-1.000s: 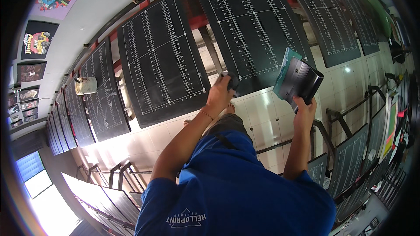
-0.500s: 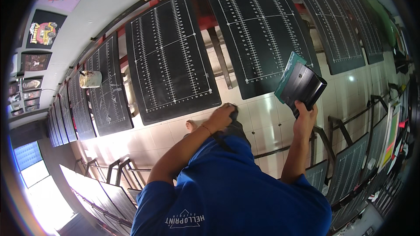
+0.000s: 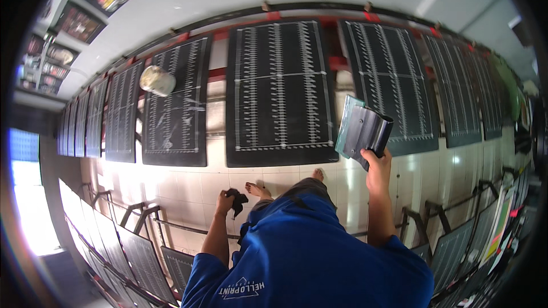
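My right hand [image 3: 377, 170] grips a squeegee [image 3: 365, 131] by its black handle; the greenish blade points up and to the left, held in the air in front of a black board. Bunched in my left hand [image 3: 225, 199] is a black cloth [image 3: 236, 201], hanging over the floor beside my legs. Ahead of me stands a black board [image 3: 279, 157] printed with white rulers and a cross line. On the board to its left rests a white tub [image 3: 158, 81] with stains on its side.
More ruled boards [image 3: 123, 120] line the long red and black frame [image 3: 217, 74] to both sides. Behind me, another row of boards [image 3: 145, 256] sits on dark metal brackets [image 3: 149, 214]. Pale floor tiles [image 3: 188, 185] run between the rows. Pictures hang on the left wall.
My view and body have shifted toward the left along the row. The left hand has swung out from my waist with the black cloth. My right hand still holds the squeegee.
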`<state>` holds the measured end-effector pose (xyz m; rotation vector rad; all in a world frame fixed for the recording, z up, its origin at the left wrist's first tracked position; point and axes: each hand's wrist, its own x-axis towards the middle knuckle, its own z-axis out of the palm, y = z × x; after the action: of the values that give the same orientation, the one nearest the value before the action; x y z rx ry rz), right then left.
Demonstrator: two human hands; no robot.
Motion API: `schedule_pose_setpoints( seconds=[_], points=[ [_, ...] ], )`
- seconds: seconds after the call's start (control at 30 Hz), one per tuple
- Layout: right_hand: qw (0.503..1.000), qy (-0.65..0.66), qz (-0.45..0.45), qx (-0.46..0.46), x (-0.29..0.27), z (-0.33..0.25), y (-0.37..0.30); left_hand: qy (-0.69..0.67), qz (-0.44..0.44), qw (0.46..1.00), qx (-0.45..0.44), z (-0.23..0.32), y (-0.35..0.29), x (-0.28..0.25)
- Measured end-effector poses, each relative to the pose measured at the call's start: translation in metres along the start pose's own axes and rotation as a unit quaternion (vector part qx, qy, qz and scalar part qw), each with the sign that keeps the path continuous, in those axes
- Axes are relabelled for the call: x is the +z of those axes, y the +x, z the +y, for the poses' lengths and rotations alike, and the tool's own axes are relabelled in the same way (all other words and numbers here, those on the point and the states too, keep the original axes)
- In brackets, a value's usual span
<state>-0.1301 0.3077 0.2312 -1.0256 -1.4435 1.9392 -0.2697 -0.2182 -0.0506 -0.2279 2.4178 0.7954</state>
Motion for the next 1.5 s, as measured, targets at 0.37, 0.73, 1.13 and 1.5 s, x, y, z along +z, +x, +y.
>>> schedule_pose_setpoints(
  seconds=[0.37,0.73,1.13,1.5],
  points=[
    [0.956,-0.117,-0.266,-0.027,0.331,0.060,-0.082,-0.286,0.168,0.936,-0.119,-0.200,-0.015,-0.119],
    [0.923,-0.101,-0.371,0.023,0.547,0.105,-0.133,-0.355,0.433,0.828,-0.018,-0.180,0.099,-0.407],
    [0.944,-0.138,-0.298,0.020,0.689,0.151,-0.124,-0.376,0.397,0.832,0.090,-0.167,0.279,-0.615],
    [0.981,0.092,0.154,0.075,0.635,0.182,-0.210,0.031,0.398,0.905,0.146,-0.179,0.398,-0.662]
  ],
)
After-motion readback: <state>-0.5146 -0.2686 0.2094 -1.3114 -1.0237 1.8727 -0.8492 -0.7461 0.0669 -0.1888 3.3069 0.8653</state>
